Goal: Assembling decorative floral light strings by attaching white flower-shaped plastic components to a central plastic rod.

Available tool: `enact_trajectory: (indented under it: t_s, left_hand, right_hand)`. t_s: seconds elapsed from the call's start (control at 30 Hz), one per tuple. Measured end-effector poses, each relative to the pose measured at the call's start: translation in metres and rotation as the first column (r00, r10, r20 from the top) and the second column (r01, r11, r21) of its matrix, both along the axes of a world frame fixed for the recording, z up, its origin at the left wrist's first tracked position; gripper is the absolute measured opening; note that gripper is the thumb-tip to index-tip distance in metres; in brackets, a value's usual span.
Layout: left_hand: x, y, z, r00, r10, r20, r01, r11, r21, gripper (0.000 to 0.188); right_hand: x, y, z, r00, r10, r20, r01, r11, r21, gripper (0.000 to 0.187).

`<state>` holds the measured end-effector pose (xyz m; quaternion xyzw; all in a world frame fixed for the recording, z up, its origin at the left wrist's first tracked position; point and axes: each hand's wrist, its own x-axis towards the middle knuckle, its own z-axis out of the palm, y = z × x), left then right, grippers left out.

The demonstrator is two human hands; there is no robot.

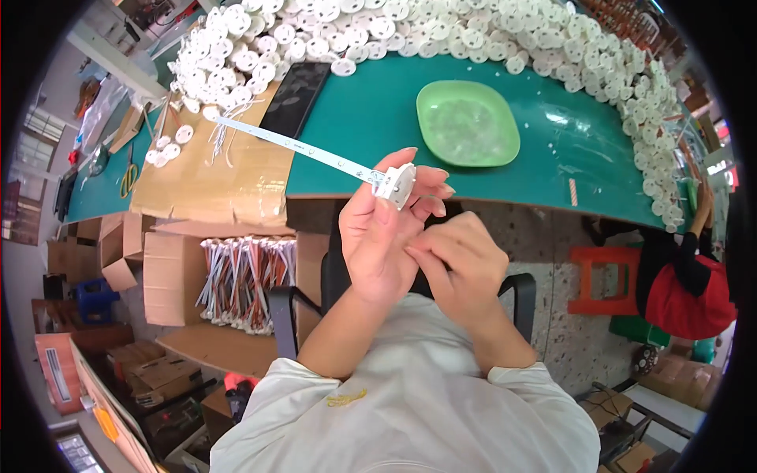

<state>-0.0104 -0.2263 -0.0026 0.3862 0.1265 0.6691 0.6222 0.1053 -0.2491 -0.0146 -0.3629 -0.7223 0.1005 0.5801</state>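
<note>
In my left hand (371,244) is a white round plastic piece (404,186), gripped between thumb and fingers above the table's near edge. From it a narrow white LED strip (311,150) with small round lenses runs up and to the left, over the cardboard. Its far end reaches a small white disc (211,113) beside some thin white wires (224,138). Close against the left palm, my right hand (465,264) has its thumb and forefinger pinched together. Whatever the pinch holds is too small or hidden to make out.
White discs (382,28) are heaped along the table's far edge and right side. A light green dish (430,150) holds small pale bits on the green tabletop (363,102). Scissors (128,180) lie left. Below, a carton (169,280) holds bundled strips (248,276). A red stool (603,280) and another person (694,296) are right.
</note>
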Motion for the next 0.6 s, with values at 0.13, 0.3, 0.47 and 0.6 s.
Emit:
enact_trajectory:
  t_s: [0.13,0.3,0.47,0.6]
  left_hand:
    - [-0.009,-0.026,-0.008,0.935,-0.138,0.325,0.140,0.990,0.017,0.060]
    - [-0.009,-0.050,-0.004,0.970,-0.155,0.185,0.165,0.986,-0.039,0.062]
    - [-0.005,-0.066,-0.003,0.956,-0.191,0.222,0.201,0.979,-0.021,0.062]
    - [-0.005,-0.070,-0.005,0.939,-0.227,0.257,0.253,0.965,-0.072,0.063]
  right_hand:
    - [0.005,-0.021,0.002,0.988,0.088,0.127,-0.099,0.991,0.091,0.023]
    - [0.008,-0.038,-0.003,0.985,0.075,0.157,-0.105,0.977,0.186,0.026]
    - [0.018,-0.052,0.002,0.981,0.135,0.141,-0.153,0.980,0.130,0.030]
    - [0.027,-0.056,0.004,0.957,0.238,0.167,-0.253,0.964,0.077,0.036]
